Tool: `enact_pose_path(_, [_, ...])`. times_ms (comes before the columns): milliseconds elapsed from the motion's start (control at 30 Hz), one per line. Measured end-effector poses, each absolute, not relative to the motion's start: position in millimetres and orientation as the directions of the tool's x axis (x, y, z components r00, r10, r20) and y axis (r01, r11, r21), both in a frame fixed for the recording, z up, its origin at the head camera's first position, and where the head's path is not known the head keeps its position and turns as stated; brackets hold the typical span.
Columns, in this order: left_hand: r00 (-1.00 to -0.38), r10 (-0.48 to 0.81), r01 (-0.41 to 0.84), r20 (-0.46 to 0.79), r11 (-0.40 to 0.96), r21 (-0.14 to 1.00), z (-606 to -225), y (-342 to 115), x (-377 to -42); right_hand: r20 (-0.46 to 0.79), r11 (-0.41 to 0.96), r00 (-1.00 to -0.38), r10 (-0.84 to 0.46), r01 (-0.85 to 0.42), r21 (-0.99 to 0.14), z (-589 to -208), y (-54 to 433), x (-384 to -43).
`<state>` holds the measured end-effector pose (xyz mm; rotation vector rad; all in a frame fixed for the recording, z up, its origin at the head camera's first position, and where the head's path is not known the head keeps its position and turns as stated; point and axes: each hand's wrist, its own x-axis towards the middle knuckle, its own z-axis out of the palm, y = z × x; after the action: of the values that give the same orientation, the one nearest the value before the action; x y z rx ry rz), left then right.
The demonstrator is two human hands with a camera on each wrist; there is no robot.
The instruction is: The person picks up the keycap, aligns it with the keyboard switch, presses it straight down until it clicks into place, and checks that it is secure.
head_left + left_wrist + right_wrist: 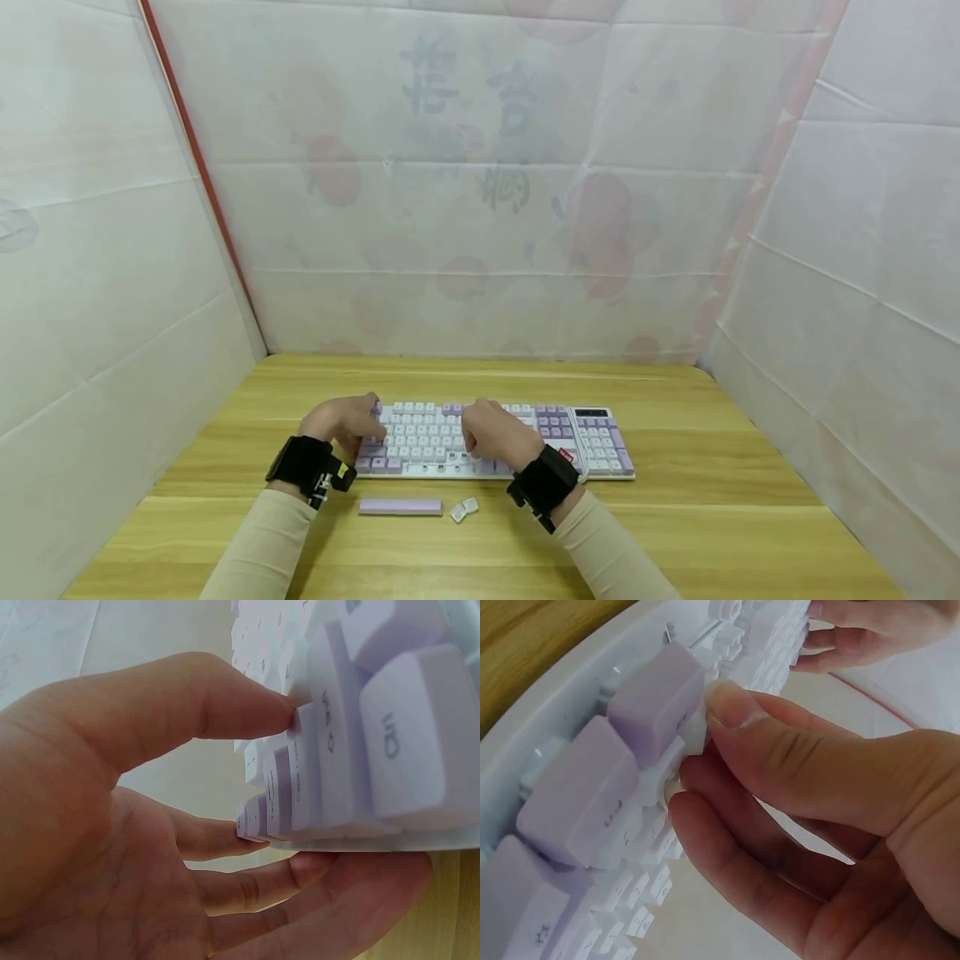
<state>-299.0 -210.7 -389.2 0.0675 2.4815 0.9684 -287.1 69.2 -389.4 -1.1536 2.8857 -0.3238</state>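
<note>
A white and lilac keyboard (429, 431) lies on the table, with bare switch mounts along part of its bottom rows. My left hand (347, 419) grips its left end. In the left wrist view the thumb (247, 705) presses the side keys while the fingers lie along the keyboard's edge. Over the lower middle rows, my right hand (501, 433) has its thumb and curled fingers pinching a white keycap (696, 733), mostly hidden, beside a lilac keycap (660, 701). A lilac space bar (401, 507) lies in front of the keyboard, with two loose white keycaps (465, 508) to its right.
A white cable (579, 446) with a red tag (566, 455) crosses the keyboard near the number pad. Fabric walls (480, 250) enclose the wooden table (712, 517) at the back and both sides. Each wrist wears a black strapped camera.
</note>
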Motion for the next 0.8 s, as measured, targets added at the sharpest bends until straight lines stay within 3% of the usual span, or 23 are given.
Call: enact_pose_path(800, [-0.889, 0.205, -0.136, -0.409, 0.735, 0.664, -388.1, -216.6, -298.0, 0.103, 0.697, -0.719, -0.688, -0.693, -0.185, -398.3, 60.2, -291.2])
